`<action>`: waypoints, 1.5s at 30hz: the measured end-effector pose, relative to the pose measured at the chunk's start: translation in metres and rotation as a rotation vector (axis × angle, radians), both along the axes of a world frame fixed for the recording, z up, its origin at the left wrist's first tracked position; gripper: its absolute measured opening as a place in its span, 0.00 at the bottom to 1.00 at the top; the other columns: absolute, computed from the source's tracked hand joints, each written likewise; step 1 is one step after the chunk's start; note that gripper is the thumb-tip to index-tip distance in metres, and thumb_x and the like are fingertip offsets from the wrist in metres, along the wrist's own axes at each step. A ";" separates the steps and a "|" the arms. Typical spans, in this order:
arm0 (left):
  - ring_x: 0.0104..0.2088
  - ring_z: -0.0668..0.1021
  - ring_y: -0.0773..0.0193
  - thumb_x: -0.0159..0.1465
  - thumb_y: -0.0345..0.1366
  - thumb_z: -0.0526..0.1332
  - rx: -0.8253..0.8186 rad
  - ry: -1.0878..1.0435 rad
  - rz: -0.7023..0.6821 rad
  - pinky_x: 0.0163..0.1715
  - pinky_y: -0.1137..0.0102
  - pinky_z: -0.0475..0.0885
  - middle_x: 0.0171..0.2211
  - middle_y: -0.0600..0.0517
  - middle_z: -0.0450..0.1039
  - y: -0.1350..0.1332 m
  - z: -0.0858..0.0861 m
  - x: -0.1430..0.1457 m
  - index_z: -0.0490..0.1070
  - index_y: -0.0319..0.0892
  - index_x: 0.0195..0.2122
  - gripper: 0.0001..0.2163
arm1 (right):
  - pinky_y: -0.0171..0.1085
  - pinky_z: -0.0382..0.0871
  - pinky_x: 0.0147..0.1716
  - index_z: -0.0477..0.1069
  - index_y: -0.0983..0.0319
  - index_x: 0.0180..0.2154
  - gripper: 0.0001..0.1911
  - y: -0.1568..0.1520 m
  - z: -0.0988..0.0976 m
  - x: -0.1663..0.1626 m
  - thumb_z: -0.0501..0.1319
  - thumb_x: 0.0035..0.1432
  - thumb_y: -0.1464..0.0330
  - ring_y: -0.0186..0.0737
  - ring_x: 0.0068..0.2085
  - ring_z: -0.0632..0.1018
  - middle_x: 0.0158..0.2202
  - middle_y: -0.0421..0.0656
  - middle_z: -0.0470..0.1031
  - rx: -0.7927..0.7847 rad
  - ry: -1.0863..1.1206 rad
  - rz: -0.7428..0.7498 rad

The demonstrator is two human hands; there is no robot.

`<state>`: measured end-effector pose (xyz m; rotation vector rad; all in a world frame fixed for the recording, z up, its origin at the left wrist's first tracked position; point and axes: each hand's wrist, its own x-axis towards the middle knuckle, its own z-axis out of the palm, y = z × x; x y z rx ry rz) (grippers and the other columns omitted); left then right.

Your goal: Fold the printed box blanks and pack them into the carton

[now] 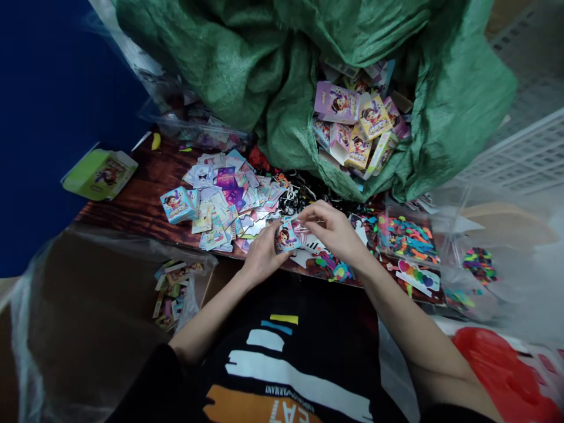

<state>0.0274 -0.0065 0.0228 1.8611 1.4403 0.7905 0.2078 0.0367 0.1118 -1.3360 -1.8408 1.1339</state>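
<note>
Here we go: left hand [264, 254] and right hand [335, 232] narrowly pinch a small blue cartoon-printed card [287, 237] above a dark wooden table [145, 191], loose printed paper cards [229, 200] at twelve o'clock, a green woven plastic sack [264, 76] beyond.

Only real readable text here was on the black T-shirt [291, 364]: big white letters cut off by the bottom of the frame, upside down from this angle, looked like "EAT". Above them ran a tiny line ending in something like "WARNANI", though I wouldn't swear to it. The pink and yellow packets [373, 116] had a cartoon girl and a fancy logo, too small to read. Same deal with the small printed card [287, 237] and the lime-green box [100, 174].
</note>
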 end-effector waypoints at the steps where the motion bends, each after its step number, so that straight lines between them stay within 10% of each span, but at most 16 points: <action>1: 0.59 0.72 0.47 0.55 0.36 0.70 0.001 0.001 0.007 0.57 0.53 0.68 0.59 0.41 0.69 0.000 0.000 0.000 0.58 0.43 0.62 0.34 | 0.35 0.68 0.33 0.73 0.61 0.31 0.10 -0.002 0.000 0.000 0.55 0.53 0.77 0.35 0.35 0.74 0.35 0.41 0.70 0.009 -0.028 0.030; 7: 0.59 0.72 0.48 0.56 0.34 0.69 0.028 0.010 -0.038 0.57 0.54 0.68 0.59 0.41 0.68 0.000 0.001 0.003 0.57 0.43 0.62 0.33 | 0.33 0.66 0.29 0.71 0.61 0.27 0.09 0.000 0.014 0.000 0.56 0.52 0.78 0.31 0.27 0.72 0.27 0.37 0.70 -0.114 -0.073 0.222; 15: 0.58 0.73 0.48 0.57 0.34 0.68 0.012 0.001 -0.047 0.56 0.54 0.69 0.58 0.42 0.70 -0.002 0.005 0.003 0.59 0.43 0.61 0.31 | 0.35 0.71 0.30 0.74 0.62 0.32 0.09 0.006 0.016 0.001 0.68 0.49 0.64 0.34 0.27 0.76 0.29 0.41 0.77 -0.449 0.428 0.017; 24: 0.59 0.72 0.47 0.57 0.36 0.69 -0.049 -0.055 -0.032 0.58 0.53 0.68 0.60 0.41 0.68 -0.003 -0.003 -0.001 0.58 0.44 0.62 0.33 | 0.37 0.66 0.31 0.72 0.61 0.29 0.03 0.006 -0.005 0.014 0.64 0.48 0.70 0.35 0.29 0.72 0.28 0.40 0.72 -0.100 0.146 -0.159; 31: 0.53 0.77 0.48 0.55 0.36 0.70 -0.182 -0.141 0.002 0.53 0.54 0.72 0.55 0.44 0.72 -0.001 -0.005 0.002 0.59 0.45 0.60 0.32 | 0.37 0.63 0.33 0.71 0.60 0.30 0.10 -0.004 0.013 0.014 0.55 0.55 0.78 0.38 0.33 0.72 0.32 0.42 0.70 0.313 -0.241 -0.059; 38: 0.57 0.73 0.50 0.56 0.31 0.67 -0.089 -0.175 -0.013 0.57 0.56 0.68 0.59 0.43 0.68 0.002 -0.004 0.006 0.58 0.43 0.60 0.32 | 0.38 0.63 0.36 0.71 0.60 0.34 0.12 -0.011 0.004 -0.006 0.53 0.59 0.79 0.42 0.38 0.73 0.35 0.45 0.72 0.376 -0.454 0.133; 45: 0.53 0.76 0.51 0.54 0.33 0.70 -0.078 -0.121 0.078 0.53 0.59 0.71 0.52 0.45 0.72 0.009 -0.002 0.006 0.60 0.43 0.57 0.31 | 0.44 0.68 0.45 0.74 0.59 0.41 0.08 -0.008 0.008 -0.004 0.56 0.64 0.71 0.46 0.45 0.74 0.42 0.47 0.77 0.499 -0.212 -0.065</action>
